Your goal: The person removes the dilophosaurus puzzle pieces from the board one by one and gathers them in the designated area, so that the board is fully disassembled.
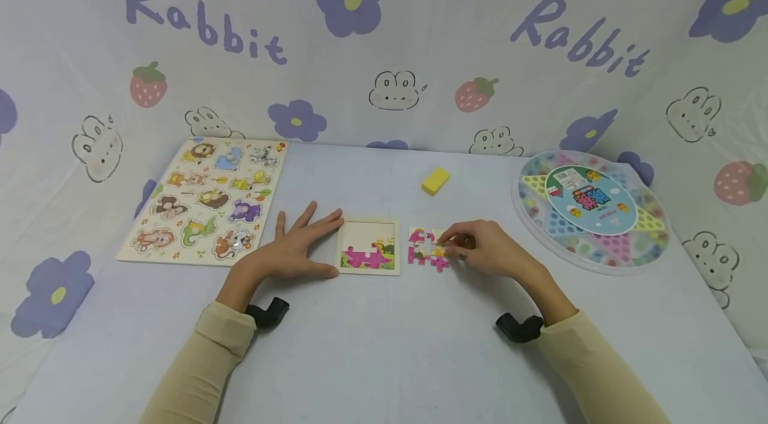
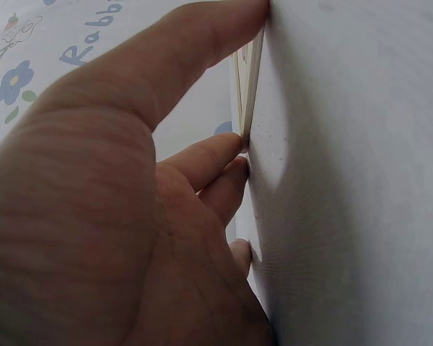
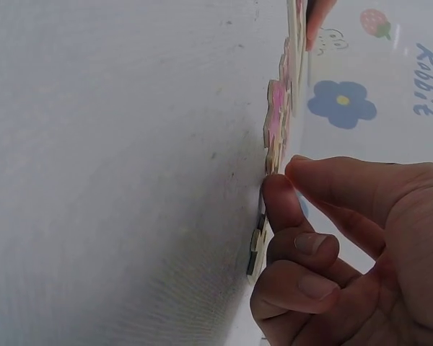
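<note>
- puzzle pieces (image 1: 415, 255): pulling one could drag its close-set neighbours askew; cluster lies flat on the surface (image 1: 372, 344), at the fingertips of the right grip.
- right grip (image 1: 489, 249): fingers curled, thumb and forefinger apparently pinching a piece at the cluster's right edge.
- wooden tray (image 1: 360, 233): part-filled, just left of cluster; uneven pressure could slide it.
- left grip (image 1: 293, 249): fingers spread, touching the tray's left edge.

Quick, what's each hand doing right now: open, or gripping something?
Left hand: open and spread, touching the edge of the puzzle tray.
Right hand: closed, apparently pinching a loose puzzle piece.
</note>
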`<state>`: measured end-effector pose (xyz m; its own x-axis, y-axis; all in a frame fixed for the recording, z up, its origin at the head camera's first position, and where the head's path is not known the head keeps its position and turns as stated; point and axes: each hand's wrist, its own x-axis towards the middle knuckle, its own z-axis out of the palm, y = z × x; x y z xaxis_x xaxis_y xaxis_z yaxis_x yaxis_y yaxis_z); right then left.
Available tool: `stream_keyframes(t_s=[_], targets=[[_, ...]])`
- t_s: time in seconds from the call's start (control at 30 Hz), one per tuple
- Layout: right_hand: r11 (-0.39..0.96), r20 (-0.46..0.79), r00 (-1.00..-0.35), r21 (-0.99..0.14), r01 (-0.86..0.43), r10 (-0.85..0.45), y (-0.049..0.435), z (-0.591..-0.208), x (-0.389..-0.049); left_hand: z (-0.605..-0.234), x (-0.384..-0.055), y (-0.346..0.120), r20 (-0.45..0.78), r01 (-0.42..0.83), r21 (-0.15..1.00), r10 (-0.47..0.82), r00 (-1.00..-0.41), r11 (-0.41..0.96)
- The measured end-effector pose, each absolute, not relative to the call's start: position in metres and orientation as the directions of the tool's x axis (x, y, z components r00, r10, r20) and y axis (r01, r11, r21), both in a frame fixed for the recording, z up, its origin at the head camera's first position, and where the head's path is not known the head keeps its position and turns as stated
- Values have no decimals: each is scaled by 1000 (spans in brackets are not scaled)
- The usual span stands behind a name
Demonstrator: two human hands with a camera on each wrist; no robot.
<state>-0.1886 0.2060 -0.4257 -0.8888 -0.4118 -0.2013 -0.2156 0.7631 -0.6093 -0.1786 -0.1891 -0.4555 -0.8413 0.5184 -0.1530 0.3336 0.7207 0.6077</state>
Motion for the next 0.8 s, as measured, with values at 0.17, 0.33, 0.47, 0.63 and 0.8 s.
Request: stream_keyframes(t_s=[0.17,0.33,0.47,0.63,0.8], targets=[[763,-191,-890,-606,-225,-413,206,-425,-189,-457,-179,-189,-155,332,605,517,-842,723],[744,-148,-892,-619,-253,-427,198,-421,-191,-456,-179,-189,-159,331,607,518,-841,723],[711,-123,-880,-644,-281,-459,184,-421,-194,-457,-179,-189,-159,331,605,517,-841,724],[676,-123,-856,-673,-300,-503,165,-421,-195,-457,-179,-189,-159,332,601,516,-842,727],[659,-138,-837,-688,-303,-529,148,-421,-196,-457,-180,-189,-156,337,599,518,-841,727]])
